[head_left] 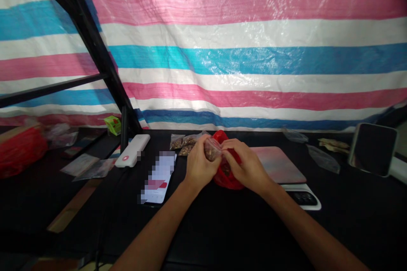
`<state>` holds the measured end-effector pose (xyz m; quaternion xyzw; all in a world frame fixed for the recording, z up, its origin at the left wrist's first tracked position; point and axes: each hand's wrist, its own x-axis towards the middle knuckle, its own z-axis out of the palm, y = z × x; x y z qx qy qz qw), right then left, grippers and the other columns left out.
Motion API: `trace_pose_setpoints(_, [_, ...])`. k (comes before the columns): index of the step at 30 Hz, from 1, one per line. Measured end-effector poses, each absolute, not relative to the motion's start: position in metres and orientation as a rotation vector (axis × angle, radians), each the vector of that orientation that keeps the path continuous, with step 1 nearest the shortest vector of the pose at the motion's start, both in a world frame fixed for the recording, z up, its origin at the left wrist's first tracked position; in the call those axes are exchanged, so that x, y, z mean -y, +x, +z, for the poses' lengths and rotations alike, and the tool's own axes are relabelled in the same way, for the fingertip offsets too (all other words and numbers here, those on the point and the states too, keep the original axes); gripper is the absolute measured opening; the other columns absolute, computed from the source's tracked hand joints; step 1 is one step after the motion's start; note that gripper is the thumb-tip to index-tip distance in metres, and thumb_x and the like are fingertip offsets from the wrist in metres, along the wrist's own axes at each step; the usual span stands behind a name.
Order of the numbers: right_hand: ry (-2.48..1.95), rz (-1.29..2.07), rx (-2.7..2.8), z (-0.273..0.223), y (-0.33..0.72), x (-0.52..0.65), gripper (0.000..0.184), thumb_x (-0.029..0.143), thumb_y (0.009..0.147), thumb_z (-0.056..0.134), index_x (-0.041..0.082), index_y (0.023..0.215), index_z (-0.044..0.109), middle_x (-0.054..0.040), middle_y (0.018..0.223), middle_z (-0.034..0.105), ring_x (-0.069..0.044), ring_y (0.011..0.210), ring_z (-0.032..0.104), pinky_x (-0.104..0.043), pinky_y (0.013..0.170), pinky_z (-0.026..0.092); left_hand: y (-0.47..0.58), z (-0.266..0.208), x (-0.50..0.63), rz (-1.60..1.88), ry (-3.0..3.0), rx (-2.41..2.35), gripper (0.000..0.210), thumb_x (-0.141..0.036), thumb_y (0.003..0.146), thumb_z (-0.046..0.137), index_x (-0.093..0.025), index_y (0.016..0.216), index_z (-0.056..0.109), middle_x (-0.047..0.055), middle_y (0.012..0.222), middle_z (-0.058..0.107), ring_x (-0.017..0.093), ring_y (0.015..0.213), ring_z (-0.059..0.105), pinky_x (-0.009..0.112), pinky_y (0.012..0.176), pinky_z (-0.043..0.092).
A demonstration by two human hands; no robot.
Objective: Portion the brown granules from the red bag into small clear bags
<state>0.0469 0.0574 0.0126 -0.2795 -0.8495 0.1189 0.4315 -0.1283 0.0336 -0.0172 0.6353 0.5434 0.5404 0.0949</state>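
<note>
Between my two hands is a small clear zip bag (212, 149) with brownish bits inside. My left hand (201, 163) wraps round its left side, fingers closed. My right hand (246, 163) pinches the bag's upper right edge between thumb and fingertips. Just behind and beneath them stands a red plastic bag (227, 182), its mouth open, with some dark brownish contents showing. Several filled zip bags (186, 146) lie on the black table to the left of my left hand, partly hidden by it. A kitchen scale (303, 197) with a pinkish plate (276, 163) sits to the right.
A lit phone (159, 180) and a white power bank (133, 151) lie on the left. Flat clear bags (92, 167) and a red bag (22, 152) are farther left, past a black metal post (95, 46). At right are loose clear bags (322, 159) and a dark-screened device (372, 150).
</note>
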Motion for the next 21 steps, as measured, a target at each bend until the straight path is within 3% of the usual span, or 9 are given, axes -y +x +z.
trace_pose_setpoints(3, [-0.771,0.508,1.822,0.011,0.053,-0.067,0.011,0.032,0.106,0.051,0.026,0.111,0.059,-0.0071,0.112,0.071,-0.023,0.104,0.068,-0.038,0.092,0.053,-0.126,-0.013,-0.032,1.486,1.982,-1.554,0.078,-0.027,0.078,0.081,-0.028,0.146,0.043,0.007,0.136,0.065,0.026,0.122,0.066,0.040,0.106,0.052])
trace_pose_setpoints(5, [-0.777,0.603,1.633,0.014,0.060,-0.076,0.013,0.038,0.103,0.055,0.026,0.105,0.058,-0.0050,0.102,0.070,-0.022,0.096,0.068,-0.035,0.088,0.054,-0.126,-0.013,-0.032,1.389,2.062,-1.527,0.079,-0.022,0.078,0.078,-0.029,0.149,0.042,0.008,0.139,0.062,0.027,0.127,0.063,0.042,0.112,0.050])
trace_pose_setpoints(11, [-0.883,0.798,1.315,0.027,0.104,-0.109,0.021,0.041,0.085,0.070,0.027,0.095,0.059,0.0030,0.075,0.060,-0.016,0.062,0.057,-0.027,0.060,0.046,-0.131,-0.015,-0.032,1.151,2.100,-1.635,0.061,-0.014,0.080,0.066,-0.029,0.138,0.054,0.007,0.131,0.061,0.027,0.116,0.067,0.041,0.104,0.054])
trace_pose_setpoints(17, [-1.181,0.845,1.750,0.024,0.158,-0.128,0.014,0.037,0.075,0.059,0.023,0.076,0.062,0.0014,0.066,0.060,-0.017,0.057,0.054,-0.030,0.055,0.042,-0.130,-0.011,-0.029,1.038,2.075,-1.628,0.018,-0.026,0.089,0.062,-0.029,0.105,0.069,0.000,0.112,0.069,0.022,0.098,0.071,0.034,0.089,0.055])
trace_pose_setpoints(21, [-1.243,0.744,1.891,0.017,0.170,-0.132,0.014,0.028,0.069,0.055,0.022,0.058,0.061,0.0019,0.055,0.055,-0.017,0.054,0.050,-0.030,0.056,0.037,-0.129,-0.011,-0.031,1.064,2.052,-1.624,0.015,-0.029,0.096,0.056,-0.027,0.094,0.071,0.001,0.102,0.071,0.020,0.094,0.071,0.032,0.087,0.053])
